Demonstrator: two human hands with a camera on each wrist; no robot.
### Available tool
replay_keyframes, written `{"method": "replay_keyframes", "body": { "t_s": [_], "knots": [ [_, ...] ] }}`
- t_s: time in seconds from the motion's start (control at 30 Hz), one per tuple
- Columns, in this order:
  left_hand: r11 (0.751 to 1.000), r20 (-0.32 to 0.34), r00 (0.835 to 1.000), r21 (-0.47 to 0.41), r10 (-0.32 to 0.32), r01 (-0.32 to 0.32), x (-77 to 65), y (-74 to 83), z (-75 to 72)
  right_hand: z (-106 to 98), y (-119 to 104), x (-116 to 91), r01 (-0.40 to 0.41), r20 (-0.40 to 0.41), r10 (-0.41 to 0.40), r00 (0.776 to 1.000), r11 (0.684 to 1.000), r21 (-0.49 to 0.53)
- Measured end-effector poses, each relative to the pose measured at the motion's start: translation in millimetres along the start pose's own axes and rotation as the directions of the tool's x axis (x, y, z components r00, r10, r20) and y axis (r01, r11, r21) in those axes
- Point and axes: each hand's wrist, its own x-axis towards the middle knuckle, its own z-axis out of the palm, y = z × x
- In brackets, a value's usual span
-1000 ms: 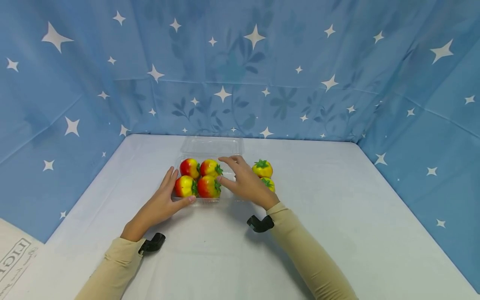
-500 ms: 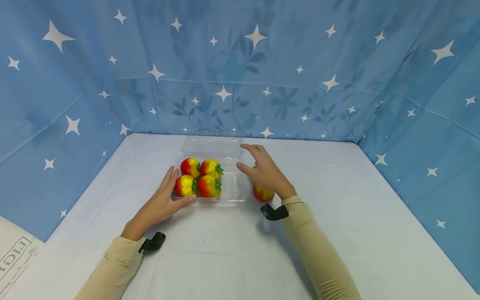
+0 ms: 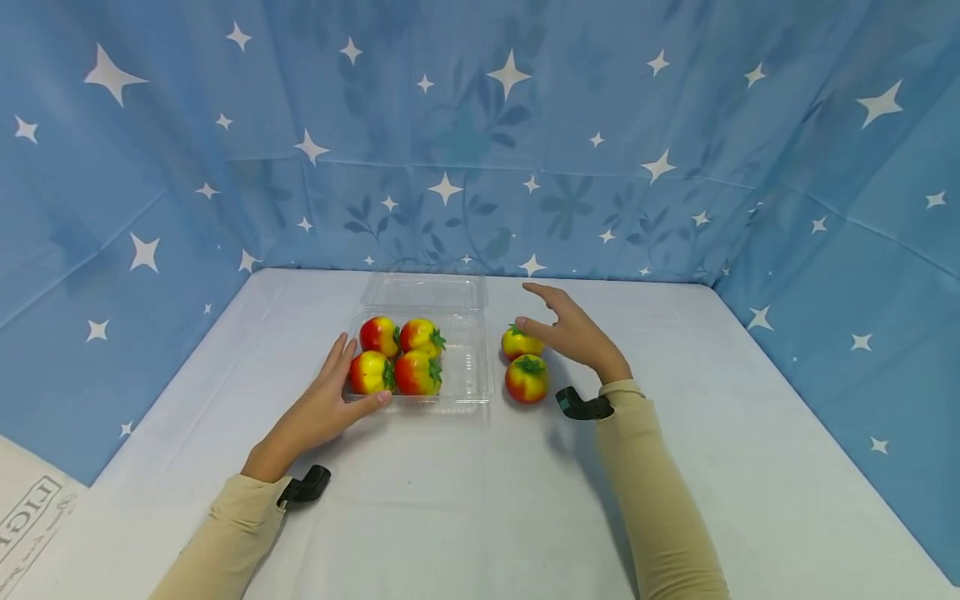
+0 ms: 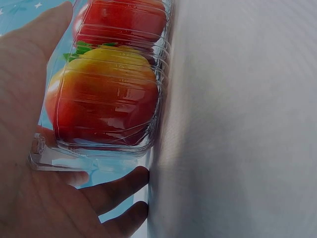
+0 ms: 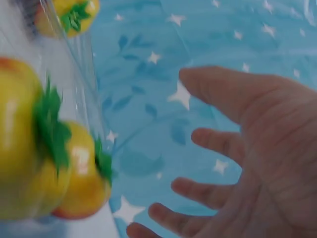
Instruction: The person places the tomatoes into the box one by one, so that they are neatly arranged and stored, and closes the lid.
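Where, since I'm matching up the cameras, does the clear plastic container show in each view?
Head: clear plastic container, just left of centre, slightly low.
Left wrist: container at upper left, fruit showing through.
Right wrist: only part of it, upper left.
Shared landmark: blue star-patterned cloth.

Blue curtain point(image 3: 480, 125), printed with white four-point stars and darker leaf sprigs, hanging behind and along both sides of white-covered table point(image 3: 450, 508); pale lettered surface point(image 3: 30, 517) at lower left, cut off by frame edge.
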Motion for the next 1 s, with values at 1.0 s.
{"method": "replay_keyframes", "body": {
  "t_s": [1.0],
  "knots": [
    [1.0, 0.002, 1.0, -0.006, 0.007, -0.007, -0.1, 1.8, -0.6, 16, 58, 10, -0.158, 0.121, 0.14, 0.983, 0.975, 0.155]
  ]
}}
